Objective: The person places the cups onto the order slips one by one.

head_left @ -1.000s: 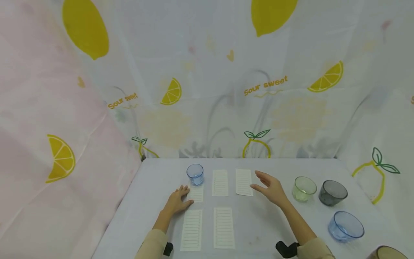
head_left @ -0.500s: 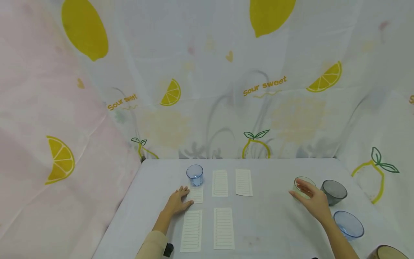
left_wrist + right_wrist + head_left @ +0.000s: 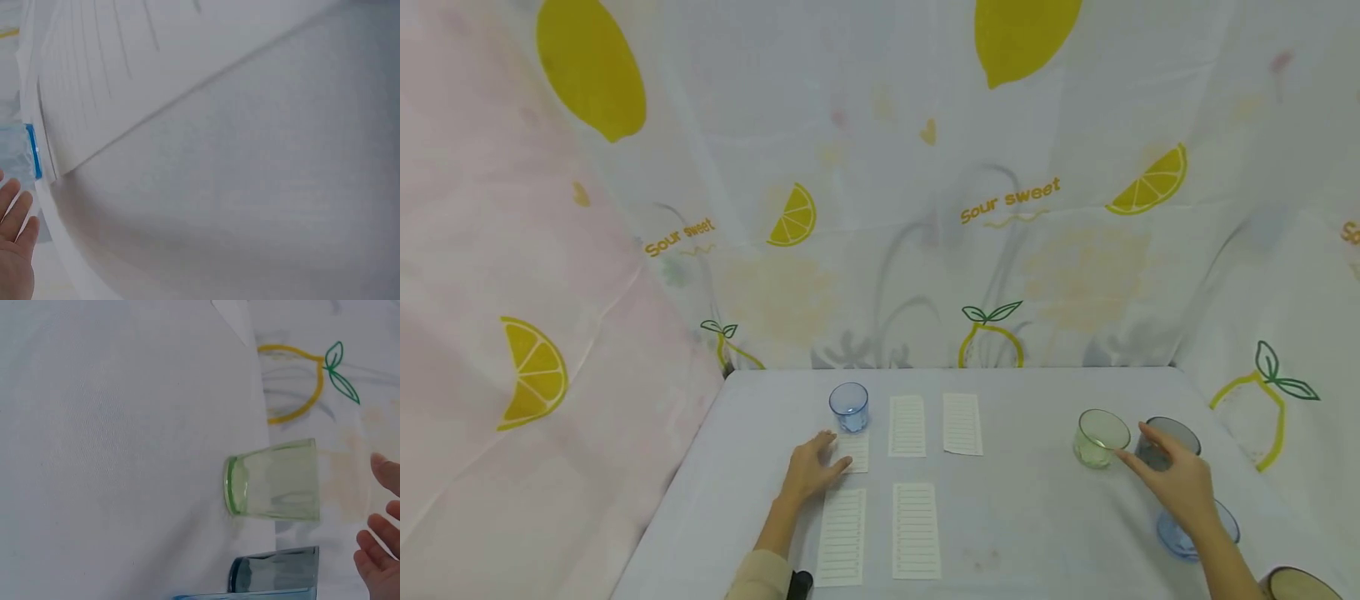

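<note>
Nearest the person, well to the right of the green glass [image 3: 1097,443], the brown glass [image 3: 1298,586] ran out of the picture; the near blue glass [image 3: 1174,536], partly hidden, stood closer to the green glass on that same side. Well to the green glass's left lay the lower left slip [image 3: 842,537] and the lower right slip [image 3: 916,532].

The left hand [image 3: 809,472], far left of the green glass, had its fingers spread and held nothing; whether it pressed down could not be told. The right hand [image 3: 1182,482] hung just right of the green glass, a wide gap between thumb and fingers, gripping nothing. Under it, just right of the green glass, the grey glass [image 3: 1152,455] stood upright.

The step looked like a reach for the grey glass; the next move seemed to call for lowering the fingers and closing them round its wall, thumb clear of the green glass.

Farther off, left of the green glass, the far blue glass [image 3: 848,409] stood upright.
</note>
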A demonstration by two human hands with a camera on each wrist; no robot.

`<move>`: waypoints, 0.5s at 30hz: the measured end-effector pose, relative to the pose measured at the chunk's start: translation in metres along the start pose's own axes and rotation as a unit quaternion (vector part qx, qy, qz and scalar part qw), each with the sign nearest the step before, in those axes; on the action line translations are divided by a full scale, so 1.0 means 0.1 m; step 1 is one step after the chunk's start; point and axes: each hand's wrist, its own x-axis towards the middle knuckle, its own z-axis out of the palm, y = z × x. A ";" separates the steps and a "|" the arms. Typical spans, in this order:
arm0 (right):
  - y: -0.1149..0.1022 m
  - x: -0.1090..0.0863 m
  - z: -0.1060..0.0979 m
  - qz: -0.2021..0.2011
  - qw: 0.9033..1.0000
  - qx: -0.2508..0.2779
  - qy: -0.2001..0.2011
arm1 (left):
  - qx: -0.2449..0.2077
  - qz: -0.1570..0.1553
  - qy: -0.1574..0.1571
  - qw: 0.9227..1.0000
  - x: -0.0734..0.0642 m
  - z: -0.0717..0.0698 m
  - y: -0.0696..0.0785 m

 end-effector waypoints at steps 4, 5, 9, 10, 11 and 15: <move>0.04 0.01 -0.02 0.018 0.999 -0.013 -0.038 | -0.017 0.028 0.024 0.999 0.06 0.01 0.10; 0.04 0.02 -0.02 0.027 0.998 -0.015 -0.056 | -0.027 0.028 0.019 0.999 0.07 0.01 0.13; 0.07 0.04 -0.01 0.043 0.992 -0.021 -0.116 | -0.052 0.009 -0.016 0.998 0.13 0.05 0.25; 0.07 0.04 0.00 0.039 0.991 -0.024 -0.123 | -0.057 0.004 -0.025 0.998 0.14 0.06 0.28; 0.08 0.05 0.01 0.036 0.991 -0.028 -0.128 | -0.057 0.002 -0.033 0.998 0.16 0.08 0.30; 0.08 0.08 0.05 0.036 0.987 -0.037 -0.153 | -0.043 0.017 -0.052 0.998 0.21 0.17 0.38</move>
